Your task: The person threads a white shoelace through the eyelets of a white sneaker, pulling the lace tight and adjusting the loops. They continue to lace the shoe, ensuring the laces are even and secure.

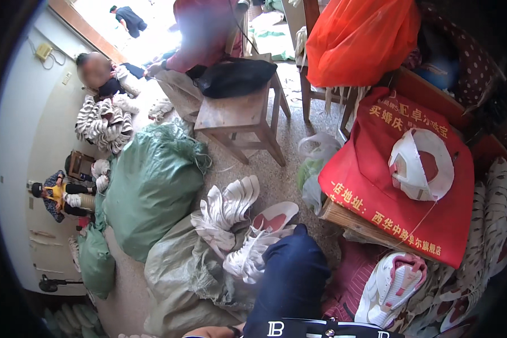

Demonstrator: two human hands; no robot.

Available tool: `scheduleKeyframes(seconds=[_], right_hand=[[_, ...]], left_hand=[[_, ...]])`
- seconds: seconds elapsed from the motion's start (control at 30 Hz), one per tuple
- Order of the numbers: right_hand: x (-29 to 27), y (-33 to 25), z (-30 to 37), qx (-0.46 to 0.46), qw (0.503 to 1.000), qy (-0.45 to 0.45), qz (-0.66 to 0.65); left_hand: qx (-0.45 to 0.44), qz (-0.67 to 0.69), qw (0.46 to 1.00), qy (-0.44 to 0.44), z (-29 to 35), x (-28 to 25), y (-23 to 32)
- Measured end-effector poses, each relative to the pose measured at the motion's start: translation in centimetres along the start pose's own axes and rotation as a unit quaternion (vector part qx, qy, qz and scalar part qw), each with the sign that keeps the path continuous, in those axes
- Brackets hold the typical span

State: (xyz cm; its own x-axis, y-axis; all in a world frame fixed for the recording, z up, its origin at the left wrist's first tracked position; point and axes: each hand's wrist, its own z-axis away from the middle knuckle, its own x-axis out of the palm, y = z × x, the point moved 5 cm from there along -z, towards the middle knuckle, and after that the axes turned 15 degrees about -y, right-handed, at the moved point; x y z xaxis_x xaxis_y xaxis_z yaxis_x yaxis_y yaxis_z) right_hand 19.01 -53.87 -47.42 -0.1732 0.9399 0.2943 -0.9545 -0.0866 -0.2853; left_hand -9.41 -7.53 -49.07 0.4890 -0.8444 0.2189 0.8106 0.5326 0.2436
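Note:
A sliver of my left hand or wrist (214, 332), with a dark band round it, shows at the bottom edge beside my dark-clad knee. Its fingers are hidden, so I cannot tell what they do. My right hand is out of view. Apart from any hand, a white shoe upper (399, 163) with a curved open shape lies on a red printed cloth (349, 174); a thin thread trails down from it. By my knee, a fanned stack of white shoe uppers (231, 205) rests on a pale woven sack (177, 270), with more loose uppers (248, 259) nearer me.
The cloth covers a wooden table (349, 222). Below stands a white-and-pink sneaker (391, 287). A wooden stool (234, 112) holds a black bag. Green sacks (152, 186) fill the left. A red plastic bag (360, 42) sits at the back right. Several other people are farther off.

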Motion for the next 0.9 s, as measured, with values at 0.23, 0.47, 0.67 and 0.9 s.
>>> scheduleKeyframes(seconds=[0.23, 0.47, 0.67, 0.9], right_hand=[[-3.2, 2.6, 4.0, -0.025, 1.0, 0.015, 0.009], [-11.1, 10.4, 8.9, -0.071, 0.997, 0.011, -0.001], [-14.9, 20.6, 10.1, -0.174, 0.962, -0.137, 0.159], [-12.1, 25.3, 12.1, -0.079, 0.984, 0.054, 0.149]], left_hand=[[-0.047, -0.062, 0.993, -0.091, -1.4, 0.5, -3.1], [0.092, -0.208, 0.967, -0.112, 12.5, 2.5, 15.7], [0.547, -0.155, 0.796, -0.206, 25.1, 13.2, 29.1], [0.623, -0.507, 0.559, -0.203, 23.8, 35.3, 24.3]])
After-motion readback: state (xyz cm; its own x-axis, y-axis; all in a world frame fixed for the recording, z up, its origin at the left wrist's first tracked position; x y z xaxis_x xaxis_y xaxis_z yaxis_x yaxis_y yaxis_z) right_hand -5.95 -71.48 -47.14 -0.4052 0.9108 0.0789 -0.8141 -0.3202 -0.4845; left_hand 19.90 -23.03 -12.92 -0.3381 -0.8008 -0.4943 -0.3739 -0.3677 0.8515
